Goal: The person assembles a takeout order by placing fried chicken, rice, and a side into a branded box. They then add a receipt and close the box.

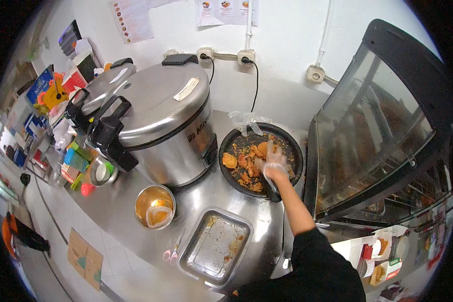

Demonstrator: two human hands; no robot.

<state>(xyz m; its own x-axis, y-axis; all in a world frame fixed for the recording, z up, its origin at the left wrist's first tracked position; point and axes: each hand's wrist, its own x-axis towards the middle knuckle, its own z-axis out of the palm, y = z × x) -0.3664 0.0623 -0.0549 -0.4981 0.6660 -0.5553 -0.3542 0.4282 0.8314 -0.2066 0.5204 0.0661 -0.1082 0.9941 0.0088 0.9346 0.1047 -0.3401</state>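
My right hand [273, 163], in a clear plastic glove, is over a round black pan [228, 176] on the steel counter. Its fingers stretch out with the thumb apart, close to several fried, breaded pieces [244, 160]; whether it touches them I cannot tell. Loose orange crumbs lie around the pieces, and a rounder fried piece [229, 160] sits at the pan's left side. A crumpled clear plastic bag [247, 121] hangs over the far rim. A pale, smeared shape [161, 288] at the lower edge may be my left hand; no fingers can be made out.
A steel tray [214, 246] with greasy residue lies nearer me, beside pink-handled scissors [172, 255] and a steel bowl [155, 206]. Two large lidded steel cookers [161, 116] stand left. A glass-fronted display cabinet [372, 131] bounds the right side. A black cord [257, 90] drops from the wall socket.
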